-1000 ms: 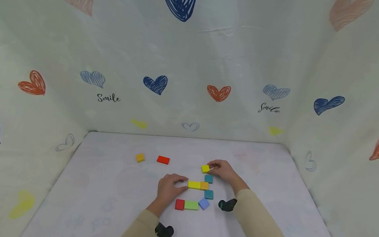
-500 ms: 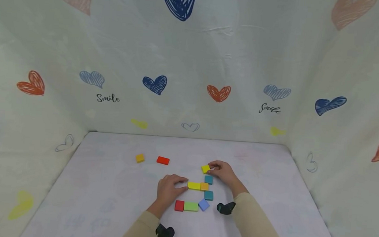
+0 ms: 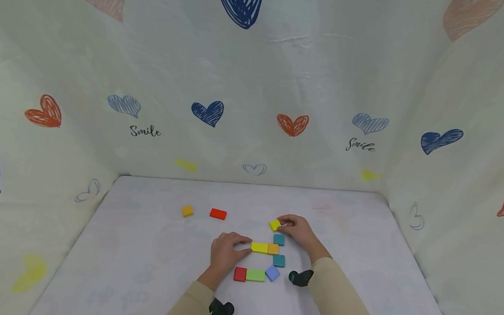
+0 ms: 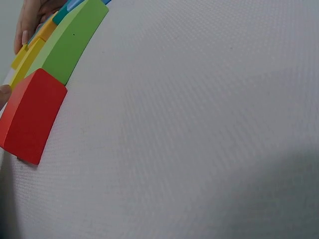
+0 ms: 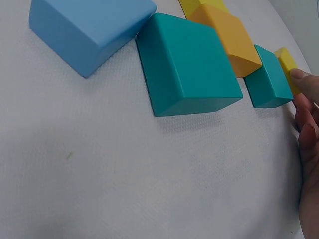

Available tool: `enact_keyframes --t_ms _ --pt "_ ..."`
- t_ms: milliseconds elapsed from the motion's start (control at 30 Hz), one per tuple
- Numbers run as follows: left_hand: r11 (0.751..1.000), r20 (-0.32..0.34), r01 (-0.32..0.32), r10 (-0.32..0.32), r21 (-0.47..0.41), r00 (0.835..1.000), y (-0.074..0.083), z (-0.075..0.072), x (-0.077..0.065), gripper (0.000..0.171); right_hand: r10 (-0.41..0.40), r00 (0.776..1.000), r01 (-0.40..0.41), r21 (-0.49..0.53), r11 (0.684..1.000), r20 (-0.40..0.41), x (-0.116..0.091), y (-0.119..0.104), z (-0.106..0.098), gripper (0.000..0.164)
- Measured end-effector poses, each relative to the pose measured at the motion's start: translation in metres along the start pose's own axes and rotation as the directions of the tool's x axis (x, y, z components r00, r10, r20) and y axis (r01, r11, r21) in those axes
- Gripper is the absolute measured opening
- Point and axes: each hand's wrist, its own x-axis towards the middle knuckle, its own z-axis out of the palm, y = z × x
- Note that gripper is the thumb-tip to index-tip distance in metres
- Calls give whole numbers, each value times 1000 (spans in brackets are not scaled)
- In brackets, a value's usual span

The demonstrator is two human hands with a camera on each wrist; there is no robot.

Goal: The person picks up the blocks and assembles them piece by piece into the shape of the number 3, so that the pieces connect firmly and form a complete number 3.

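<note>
My right hand (image 3: 301, 231) pinches a small yellow block (image 3: 275, 225) at its right side, just beyond a teal block (image 3: 279, 240). Thumb and fingertips of my left hand (image 3: 225, 253) hold the left end of a long yellow block (image 3: 259, 247). That block's right end meets an orange block (image 3: 273, 249). A second teal block (image 3: 278, 261) lies just nearer, with a blue block (image 3: 272, 273), set at an angle, below it. In the left wrist view, a red block (image 4: 35, 114) stands against a long green block (image 4: 70, 42); only a fingertip of my left hand shows there.
Farther back on the white tabletop (image 3: 140, 247) lie a separate orange block (image 3: 187, 211) and a red rectangular block (image 3: 218, 214). Heart-printed white cloth (image 3: 253, 143) rises behind the table and along its sides.
The small yellow block has turned slightly in my right hand's fingers. My left hand keeps its place at the long yellow block. The head view has shifted slightly.
</note>
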Motion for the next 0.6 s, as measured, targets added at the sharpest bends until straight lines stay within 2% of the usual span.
enact_keyframes --t_ms 600 --pt "1000 4 -1 1 -4 1000 -3 1 1 27 -7 1000 7 -3 1000 10 -1 1 -1 26"
